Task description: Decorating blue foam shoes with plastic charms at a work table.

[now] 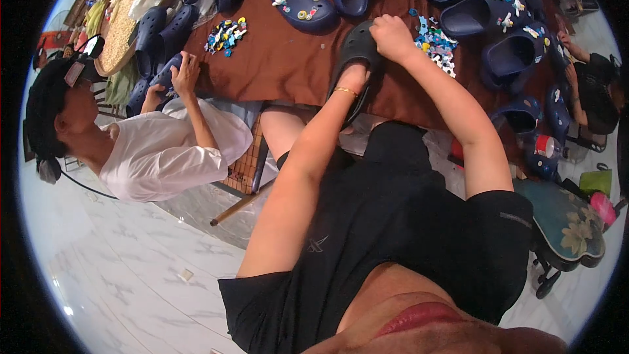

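A dark clog [350,44] with holes in its upper tilts over the near edge of the cloth. My left hand [354,77] reaches into its foot opening and holds it from inside; the fingers are hidden there. Against the right side of the clog's toe, my right hand [392,38] is closed, its fingertips touching the upper. Whether something small is pinched in them cannot be made out. Just right of that hand lies a pile of small colourful shoe charms [434,42]. A blue clog decorated with charms [303,1] stands beyond my hands to the left.
Several decorated blue clogs [508,59] crowd the right of the brown cloth [282,59]. Another charm pile [226,36] lies at the left. A person in white [154,151] handles a blue clog beside me. At right are another person [595,92] and a wheeled chair [563,226].
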{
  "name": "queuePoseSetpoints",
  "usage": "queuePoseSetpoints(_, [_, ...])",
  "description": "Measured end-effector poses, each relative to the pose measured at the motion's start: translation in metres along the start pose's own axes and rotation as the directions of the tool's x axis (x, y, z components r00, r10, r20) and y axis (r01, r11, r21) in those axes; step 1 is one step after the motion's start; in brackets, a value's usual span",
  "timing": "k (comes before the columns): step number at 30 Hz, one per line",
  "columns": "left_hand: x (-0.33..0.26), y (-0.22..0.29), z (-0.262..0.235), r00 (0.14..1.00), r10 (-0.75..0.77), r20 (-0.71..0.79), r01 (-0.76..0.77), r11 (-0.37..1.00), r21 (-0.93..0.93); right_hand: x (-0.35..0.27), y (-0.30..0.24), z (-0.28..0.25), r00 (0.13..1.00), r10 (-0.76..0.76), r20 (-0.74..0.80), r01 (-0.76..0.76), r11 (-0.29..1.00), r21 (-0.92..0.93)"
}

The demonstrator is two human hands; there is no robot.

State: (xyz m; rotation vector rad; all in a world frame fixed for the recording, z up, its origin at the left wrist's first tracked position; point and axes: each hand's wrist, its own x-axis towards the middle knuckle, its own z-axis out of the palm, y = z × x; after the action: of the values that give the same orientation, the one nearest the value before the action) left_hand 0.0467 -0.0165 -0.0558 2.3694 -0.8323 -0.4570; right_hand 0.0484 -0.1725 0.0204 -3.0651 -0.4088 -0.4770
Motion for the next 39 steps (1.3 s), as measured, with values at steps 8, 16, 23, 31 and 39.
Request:
queuePoseSetpoints(8, [0.006,-0.002,0.005,1.000,0.003,-0.018,-0.003,1.000,0.007,0.021,-0.016,-0.003,0.982,-0.067,0.176,0.080,0.994,-0.072])
queuePoseSetpoints(16, [0.006,0.000,0.003,0.996,-0.085,0.041,0.081,0.994,0.074,0.051,0.006,0.000,0.941,0.005,0.338,-0.017,0.999,0.031])
queuePoseSetpoints(23, [-0.004,0.005,-0.003,0.998,-0.031,-0.054,0.030,0.999,-0.019,0.058,0.045,0.009,0.853,-0.001,0.523,-0.249,0.878,0.408])
queuePoseSetpoints(31, [-0.003,0.002,-0.001,0.999,-0.021,-0.038,0.021,1.000,-0.004,0.070,0.052,0.022,0.685,0.189,0.703,-0.474,0.849,0.233])
queuePoseSetpoints(39, [0.003,-0.003,0.005,0.999,-0.008,-0.044,0.010,0.999,0.036,0.081,0.026,0.022,0.509,0.427,0.747,-0.592,0.804,-0.056])
